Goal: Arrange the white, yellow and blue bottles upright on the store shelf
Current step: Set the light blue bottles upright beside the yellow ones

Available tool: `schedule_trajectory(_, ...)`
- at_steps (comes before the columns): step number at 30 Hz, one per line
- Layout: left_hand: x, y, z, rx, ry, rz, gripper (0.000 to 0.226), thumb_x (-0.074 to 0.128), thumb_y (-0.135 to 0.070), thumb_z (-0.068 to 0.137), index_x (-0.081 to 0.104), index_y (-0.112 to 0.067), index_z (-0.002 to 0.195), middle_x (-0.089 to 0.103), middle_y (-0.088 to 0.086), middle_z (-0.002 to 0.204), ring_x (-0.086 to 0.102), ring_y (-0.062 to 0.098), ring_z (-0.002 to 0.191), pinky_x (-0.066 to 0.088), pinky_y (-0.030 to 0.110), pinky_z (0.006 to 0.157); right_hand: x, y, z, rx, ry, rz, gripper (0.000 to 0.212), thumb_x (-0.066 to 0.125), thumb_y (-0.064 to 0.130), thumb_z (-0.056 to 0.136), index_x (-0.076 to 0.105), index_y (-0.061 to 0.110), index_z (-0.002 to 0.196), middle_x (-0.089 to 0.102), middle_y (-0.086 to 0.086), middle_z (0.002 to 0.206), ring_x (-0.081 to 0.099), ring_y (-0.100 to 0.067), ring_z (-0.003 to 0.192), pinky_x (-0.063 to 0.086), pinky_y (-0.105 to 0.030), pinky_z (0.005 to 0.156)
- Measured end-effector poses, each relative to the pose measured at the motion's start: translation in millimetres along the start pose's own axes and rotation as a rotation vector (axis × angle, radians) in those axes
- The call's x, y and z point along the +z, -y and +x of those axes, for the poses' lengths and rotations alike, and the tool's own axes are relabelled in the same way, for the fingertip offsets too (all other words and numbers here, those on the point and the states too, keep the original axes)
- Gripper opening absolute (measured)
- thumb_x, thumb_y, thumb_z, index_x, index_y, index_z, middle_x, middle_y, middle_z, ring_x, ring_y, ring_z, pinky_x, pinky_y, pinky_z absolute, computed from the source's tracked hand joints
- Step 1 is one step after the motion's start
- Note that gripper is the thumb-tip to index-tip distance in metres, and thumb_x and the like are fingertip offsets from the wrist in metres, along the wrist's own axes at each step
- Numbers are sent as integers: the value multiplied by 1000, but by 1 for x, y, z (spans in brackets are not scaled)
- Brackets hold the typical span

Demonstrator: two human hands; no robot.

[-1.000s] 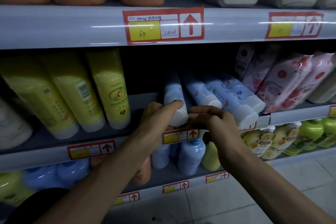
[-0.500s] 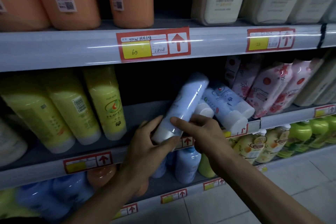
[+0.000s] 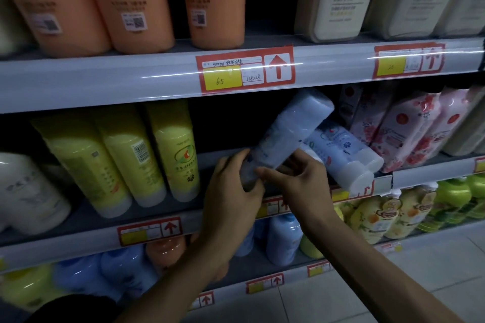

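Position change: one second earlier the pale blue bottle (image 3: 288, 134) stands cap-down in its row at the front edge of the middle shelf (image 3: 91, 238). It is now lifted clear of the shelf and swung to a steep diagonal — cap end low and to the left, base high and to the right, close under the upper shelf rail (image 3: 105, 81). Consequence for the task: the bottle is out of its row and free to turn, so the step in hand appears to be re-orienting it before it goes back upright. It is not yet placed.

Hand state: the left hand (image 3: 231, 199) wraps the cap end, fingers and thumb curled round it. The right hand (image 3: 301, 186) sits just beside it on the right, thumb and fingertips pinching the body just above the cap. Both hands hold the same bottle; neither is free.

Location relative to the hands: the bottle extends up and to the right from both hands, in front of the gap between the yellow bottles (image 3: 126, 160) and the remaining pale blue bottles (image 3: 346, 155). Those lean cap-down at the shelf's front edge, right of the hands. The held bottle crosses in front of the nearest one — contact cannot be determined. A white bottle (image 3: 29, 191) sits at the left end of the same shelf.
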State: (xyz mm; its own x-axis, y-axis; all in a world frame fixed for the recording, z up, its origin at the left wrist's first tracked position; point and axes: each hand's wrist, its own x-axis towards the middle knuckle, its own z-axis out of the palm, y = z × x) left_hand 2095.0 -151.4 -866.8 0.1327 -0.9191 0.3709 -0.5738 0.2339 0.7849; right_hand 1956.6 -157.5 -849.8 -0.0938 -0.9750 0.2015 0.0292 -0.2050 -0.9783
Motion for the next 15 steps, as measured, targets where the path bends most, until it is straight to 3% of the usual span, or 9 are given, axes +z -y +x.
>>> schedule_trajectory(4,6,5,16,-116,52,-103,53,71,-33,84,61,-33,136,67,-6,125,68,14,112,60,39,94,9,-11,20,-55,-81,-140,38,86,-3,74,74,8,108,81,0,101,78,-16,97,63,-48,87)
schedule_trajectory(8,13,11,32,-293,29,-381,39,75,-11,91,64,-27,125,74,-4,115,73,8,96,61,31,86,24,-19,39,-36,-118,-201,47,90,2,69,76,18,111,81,6,97,77,-10,93,63,-47,86)
schedule_trajectory(11,18,17,39,-339,-13,-457,40,73,-3,90,63,-28,120,75,-6,111,74,5,94,58,26,82,34,-28,52,-27,-143,-230,36,91,11,67,75,17,99,80,4,90,77,-15,88,62,-50,82)
schedule_trajectory(15,18,20,46,-370,-41,-507,48,70,0,92,62,-23,133,73,-4,118,71,3,101,54,18,83,46,-38,63,10,-165,-180,40,92,33,60,70,14,87,80,-3,85,78,-21,83,63,-53,76)
